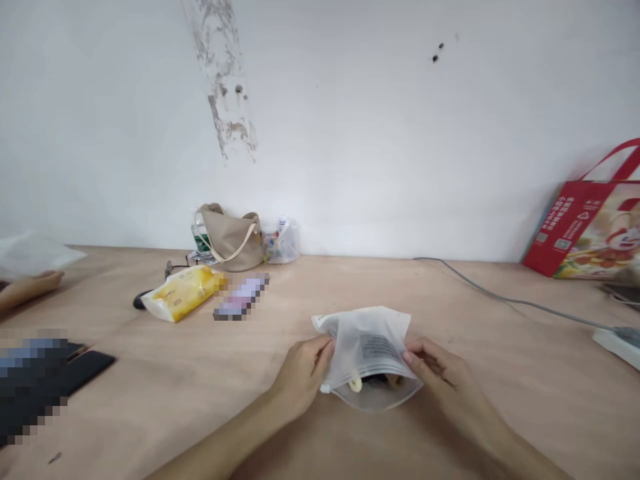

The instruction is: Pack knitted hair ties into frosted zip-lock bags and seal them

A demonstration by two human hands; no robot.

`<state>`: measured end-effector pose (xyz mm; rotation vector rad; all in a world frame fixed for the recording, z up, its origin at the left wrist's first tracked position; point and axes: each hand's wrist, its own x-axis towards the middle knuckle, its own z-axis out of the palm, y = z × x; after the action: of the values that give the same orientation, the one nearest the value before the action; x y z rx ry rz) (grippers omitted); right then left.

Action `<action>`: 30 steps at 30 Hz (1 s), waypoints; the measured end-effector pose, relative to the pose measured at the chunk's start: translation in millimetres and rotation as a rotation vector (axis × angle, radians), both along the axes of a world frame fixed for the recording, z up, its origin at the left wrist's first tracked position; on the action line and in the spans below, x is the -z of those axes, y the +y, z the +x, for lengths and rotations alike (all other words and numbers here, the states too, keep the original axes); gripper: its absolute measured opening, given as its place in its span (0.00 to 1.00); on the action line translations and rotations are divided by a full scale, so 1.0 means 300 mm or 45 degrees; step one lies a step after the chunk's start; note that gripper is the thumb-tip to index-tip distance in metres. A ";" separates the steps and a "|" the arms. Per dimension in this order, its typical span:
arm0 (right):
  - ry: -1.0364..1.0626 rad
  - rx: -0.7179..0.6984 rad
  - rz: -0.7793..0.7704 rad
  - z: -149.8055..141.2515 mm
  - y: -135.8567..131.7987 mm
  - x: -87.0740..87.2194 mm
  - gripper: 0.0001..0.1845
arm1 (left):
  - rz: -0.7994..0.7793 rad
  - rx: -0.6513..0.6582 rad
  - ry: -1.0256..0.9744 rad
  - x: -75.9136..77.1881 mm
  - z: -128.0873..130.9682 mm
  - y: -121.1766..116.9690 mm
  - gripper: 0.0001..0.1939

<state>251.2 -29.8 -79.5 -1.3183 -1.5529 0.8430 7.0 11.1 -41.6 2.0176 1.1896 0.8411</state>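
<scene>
A frosted white zip bag point(367, 343) with grey printed text lies on the wooden table point(450, 313), held up slightly at its near end. My left hand point(303, 377) grips its left edge with fingers closed near the zip slider. At the bag's right edge, my right hand point(435, 370) pinches the plastic. Inside the bag's near end I see a small pale ring-shaped piece and something dark that I cannot make out.
At the back stand a beige handbag point(230, 239) and a small clear bag point(286, 241). A yellow tissue pack point(183, 292) lies left of centre. Another person's hand point(27, 288) rests far left. A grey cable point(505, 299) and a red shopping bag point(590, 227) are on the right.
</scene>
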 end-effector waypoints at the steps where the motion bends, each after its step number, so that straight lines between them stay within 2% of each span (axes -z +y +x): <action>1: -0.020 0.006 0.062 0.003 -0.007 -0.002 0.14 | 0.055 -0.005 -0.008 -0.001 -0.004 -0.002 0.19; 4: -0.152 -0.030 0.317 0.018 -0.028 -0.003 0.09 | 0.203 0.011 -0.040 0.005 -0.023 -0.006 0.15; 6: -0.232 -0.110 0.395 0.029 -0.039 0.003 0.07 | 0.269 0.070 -0.048 0.015 -0.039 -0.011 0.12; 8: -0.280 -0.178 0.358 0.036 -0.045 0.014 0.07 | 0.272 0.116 -0.044 0.027 -0.054 -0.017 0.12; 10: -0.301 -0.165 0.286 0.037 -0.046 0.031 0.06 | 0.198 0.095 -0.044 0.037 -0.063 -0.022 0.11; 12: -0.282 -0.026 0.220 0.034 -0.041 0.051 0.03 | 0.101 0.045 -0.074 0.045 -0.067 -0.026 0.10; 14: -0.254 0.145 0.159 0.032 -0.033 0.067 0.09 | 0.027 0.004 -0.122 0.051 -0.066 -0.026 0.10; 16: -0.247 0.209 0.134 0.034 -0.025 0.076 0.10 | 0.012 -0.020 -0.154 0.053 -0.062 -0.025 0.09; 18: -0.255 0.174 0.142 0.039 -0.022 0.075 0.07 | 0.066 -0.028 -0.171 0.053 -0.058 -0.027 0.09; 22: -0.181 0.114 0.229 0.041 -0.030 0.054 0.11 | 0.272 -0.013 -0.233 0.048 -0.052 -0.037 0.09; 25: -0.113 0.075 0.321 0.025 -0.040 0.042 0.10 | 0.348 -0.038 -0.296 0.050 -0.048 -0.042 0.08; 28: 0.074 0.052 0.217 0.000 -0.045 0.044 0.08 | 0.359 -0.077 -0.369 0.058 -0.039 -0.041 0.08; 30: 0.250 0.030 0.098 -0.015 -0.045 0.049 0.11 | 0.359 -0.103 -0.411 0.064 -0.030 -0.041 0.07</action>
<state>246.8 -43.3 -94.0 -1.1602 -1.4000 0.8625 -2.1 -1.3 -60.7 1.9591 1.0178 1.3823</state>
